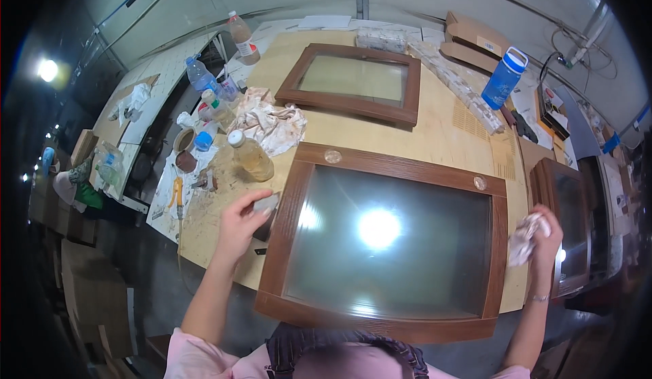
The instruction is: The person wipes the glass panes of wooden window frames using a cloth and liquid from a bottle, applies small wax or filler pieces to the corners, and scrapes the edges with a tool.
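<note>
A brown wooden-framed glass panel [499,243] lies in front of me, its glass reflecting a bright lamp. Two round clear discs, a left disc [332,156] and a right disc [480,183], sit on its far rail. At the panel's left edge, my left hand [239,228] is closed on a small grey pad [267,204], its exact kind unclear. Off the right edge, my right hand [549,238] grips a crumpled white rag [521,240] with brownish stains. Behind the large panel lies a smaller brown-framed glass panel [412,90].
Left of the panel stand a bottle of yellowish liquid [252,158], stained rags [268,124], a tape roll [183,140] and an orange-handled tool [176,192]. A blue bottle [504,80] and wrapped strips [462,87] are at far right. More framed panels [567,216] lean right.
</note>
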Available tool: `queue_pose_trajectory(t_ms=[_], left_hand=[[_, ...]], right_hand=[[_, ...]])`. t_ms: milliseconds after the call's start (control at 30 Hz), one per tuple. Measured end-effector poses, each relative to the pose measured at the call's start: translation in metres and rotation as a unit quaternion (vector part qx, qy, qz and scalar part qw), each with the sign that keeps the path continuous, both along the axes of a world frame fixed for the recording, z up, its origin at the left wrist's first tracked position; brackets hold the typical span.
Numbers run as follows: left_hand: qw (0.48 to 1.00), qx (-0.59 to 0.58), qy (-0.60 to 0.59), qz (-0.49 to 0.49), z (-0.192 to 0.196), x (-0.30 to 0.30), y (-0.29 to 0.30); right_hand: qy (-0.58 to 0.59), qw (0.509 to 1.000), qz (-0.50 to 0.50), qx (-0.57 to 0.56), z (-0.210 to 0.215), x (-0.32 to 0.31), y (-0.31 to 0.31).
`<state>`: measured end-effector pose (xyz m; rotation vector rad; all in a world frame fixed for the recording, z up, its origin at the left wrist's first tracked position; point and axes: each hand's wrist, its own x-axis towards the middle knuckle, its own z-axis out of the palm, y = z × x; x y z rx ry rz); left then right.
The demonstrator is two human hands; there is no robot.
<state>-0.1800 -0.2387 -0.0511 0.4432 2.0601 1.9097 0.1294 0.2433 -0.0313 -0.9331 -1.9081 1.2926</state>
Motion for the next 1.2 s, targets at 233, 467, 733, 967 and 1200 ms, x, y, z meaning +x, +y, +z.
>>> queue_pose_trajectory(t_ms=[233,467,733,967,1200], left_hand=[[0.956,-0.082,0.279,-0.039,-0.022,-0.103,0.055],[0.931,-0.175,0.31,-0.08,-0.033,-0.124,0.056],[0.949,-0.125,0.267,-0.107,-0.019,-0.118,0.036],[0.927,-0.128,0.304,-0.178,-0.013,-0.009,-0.038],[0.949,-0.114,0.256,-0.145,-0.008,-0.033,-0.025]], right_hand=[[-0.172,0.967,-0.033,0.182,-0.007,-0.017,-0.101],[-0.203,0.918,-0.092,0.328,-0.034,-0.022,-0.113],[-0.238,0.895,-0.112,0.359,-0.04,-0.029,-0.116],[-0.27,0.874,-0.116,0.386,-0.041,-0.018,-0.109],[-0.306,0.859,-0.12,0.392,-0.044,-0.031,-0.113]])
